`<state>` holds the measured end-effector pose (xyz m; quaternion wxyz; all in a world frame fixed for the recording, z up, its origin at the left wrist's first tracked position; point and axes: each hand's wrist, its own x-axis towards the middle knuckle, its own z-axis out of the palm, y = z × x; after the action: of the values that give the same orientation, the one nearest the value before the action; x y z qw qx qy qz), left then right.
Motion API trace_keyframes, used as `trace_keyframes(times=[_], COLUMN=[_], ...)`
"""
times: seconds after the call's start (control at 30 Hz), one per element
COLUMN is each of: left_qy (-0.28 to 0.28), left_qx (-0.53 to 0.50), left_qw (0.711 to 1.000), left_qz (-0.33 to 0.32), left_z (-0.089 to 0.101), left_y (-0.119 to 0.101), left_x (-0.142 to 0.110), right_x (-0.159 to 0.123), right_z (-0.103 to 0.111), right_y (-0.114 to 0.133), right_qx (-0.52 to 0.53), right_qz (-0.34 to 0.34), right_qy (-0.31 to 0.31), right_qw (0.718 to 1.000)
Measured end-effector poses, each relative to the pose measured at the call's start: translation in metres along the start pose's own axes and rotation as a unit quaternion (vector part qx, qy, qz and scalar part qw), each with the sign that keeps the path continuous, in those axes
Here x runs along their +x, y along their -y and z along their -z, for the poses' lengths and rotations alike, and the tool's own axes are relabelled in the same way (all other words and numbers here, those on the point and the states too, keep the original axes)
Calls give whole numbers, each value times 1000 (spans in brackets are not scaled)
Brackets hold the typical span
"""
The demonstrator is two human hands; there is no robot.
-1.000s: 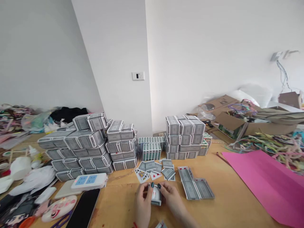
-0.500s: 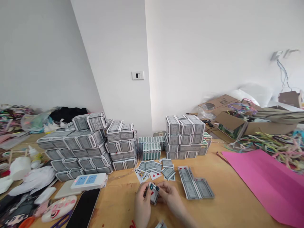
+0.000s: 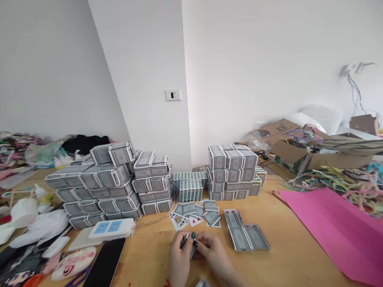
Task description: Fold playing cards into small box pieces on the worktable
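Note:
My left hand [image 3: 179, 255] and my right hand [image 3: 213, 253] meet low in the middle of the view, both closed on playing cards [image 3: 193, 252]. The fingers cover most of these cards, and how they are folded or joined cannot be seen. Just beyond my hands, loose playing cards [image 3: 189, 208] lie in an overlapping spread, some face up. To the right of my right hand rests an L-shaped piece made of joined cards [image 3: 239, 235]. Part of another card piece [image 3: 203, 283] shows at the bottom edge, below my hands.
Blocks built of cards stand in stacks at left [image 3: 112, 175] and right [image 3: 233, 171]. Between them are green card packs [image 3: 190, 190]. A black phone [image 3: 105, 263] and a white power strip [image 3: 113, 229] lie left. Pink paper [image 3: 332, 227] and a cardboard box [image 3: 311, 159] are right.
The cards in my hands have turned, so the red heart face seen before is now hidden. My fingers have shifted slightly around them. The things on the table have stayed put.

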<state>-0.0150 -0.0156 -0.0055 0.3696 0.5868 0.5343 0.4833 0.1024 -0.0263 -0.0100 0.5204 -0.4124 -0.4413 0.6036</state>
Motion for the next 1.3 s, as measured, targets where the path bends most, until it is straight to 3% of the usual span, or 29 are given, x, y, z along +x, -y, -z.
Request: trace_keyframes(times=[0.17,0.43,0.8,1.07,1.3], left_qy=[4,11,28,-12,40], left_qx=[16,22,20,45,37], left_qw=[999,999,999,998,998], left_qz=[-28,-35,-12,-42,-26], left_z=[1,1,-2,-1,-2], left_y=[0,-5,-2,0,-4], left_x=[0,0,-1,0,-1], right_x=[-2,-1,-3,-5,-5], right_z=[-1,-2,-4,-6,-1], right_y=[2,-1,-3,-2,-6], right_qx=[3,-66,-95,-125,-231], right_qz=[-16,-3,29,35,61], right_qy=[11,-56,-59,-21,-103], right_qw=[1000,996,993,991,966])
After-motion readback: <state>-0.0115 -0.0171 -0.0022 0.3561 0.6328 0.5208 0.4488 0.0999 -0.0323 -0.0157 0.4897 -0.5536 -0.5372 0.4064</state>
